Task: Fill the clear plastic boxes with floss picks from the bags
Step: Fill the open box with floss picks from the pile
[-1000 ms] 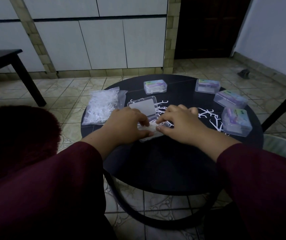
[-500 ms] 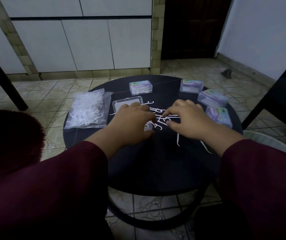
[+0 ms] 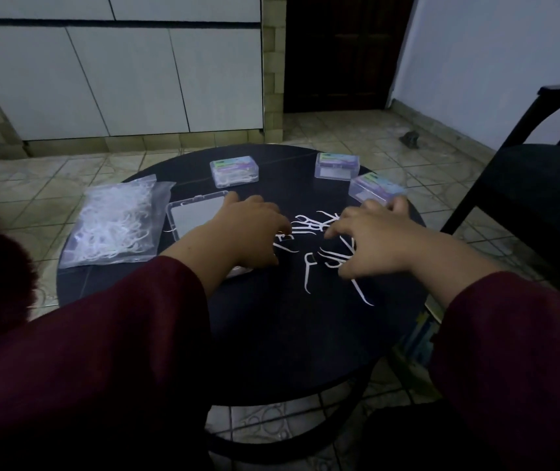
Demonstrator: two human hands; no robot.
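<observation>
Several white floss picks [image 3: 309,229] lie scattered in the middle of the round black table [image 3: 292,341]. My right hand [image 3: 373,239] hovers palm down over them, fingers spread and fingertips touching the picks. My left hand [image 3: 248,232] lies palm down on the base of an open clear box [image 3: 197,212], fingers loosely bent toward the picks. The box's lid lies flat behind that hand, and the base is mostly hidden. A clear bag full of floss picks [image 3: 115,222] rests at the table's left edge.
Three shut clear boxes with coloured labels stand along the far rim: one at the middle [image 3: 234,169], one further right [image 3: 338,164], one by my right fingers [image 3: 375,192]. A dark chair [image 3: 543,185] stands close on the right. Tiled floor surrounds the table.
My hands have parted from their pinch at the open box. The right hand moved right and spread over the loose picks. The camera view shifted right, so the table looks further left.
</observation>
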